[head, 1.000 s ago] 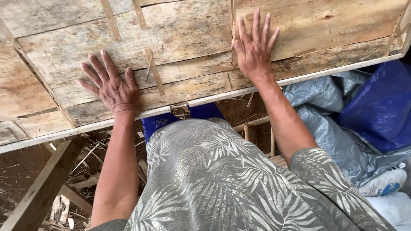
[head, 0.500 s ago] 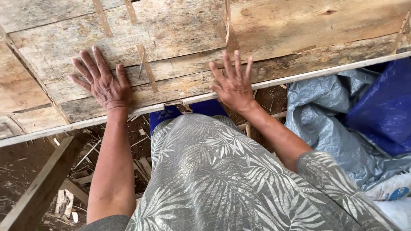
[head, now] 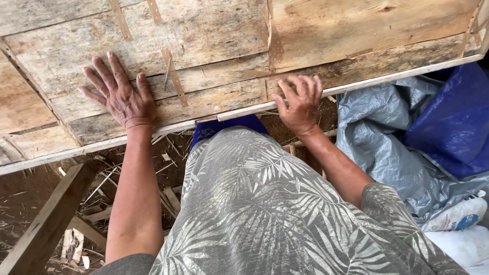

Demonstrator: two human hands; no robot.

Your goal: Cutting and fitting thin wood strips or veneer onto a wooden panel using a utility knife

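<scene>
A large panel of weathered wooden planks (head: 219,46) fills the top of the head view, with thin strips nailed across its seams. My left hand (head: 119,97) lies flat on the planks near the front edge, fingers spread. My right hand (head: 300,102) sits at the panel's front edge, with its fingers curled over the pale edge strip (head: 356,84). I cannot tell whether those fingers grip the edge or only rest on it. My patterned grey shirt (head: 265,203) covers the lower middle.
A crumpled grey and blue tarp (head: 407,132) lies at the right, with a white sack (head: 458,219) below it. A wooden beam (head: 46,224) slants at the lower left over dirt ground strewn with wood scraps (head: 97,203).
My right hand has slid back from flat on the upper planks down to the panel's front edge, its fingers now curled. The left hand has stayed flat in place.
</scene>
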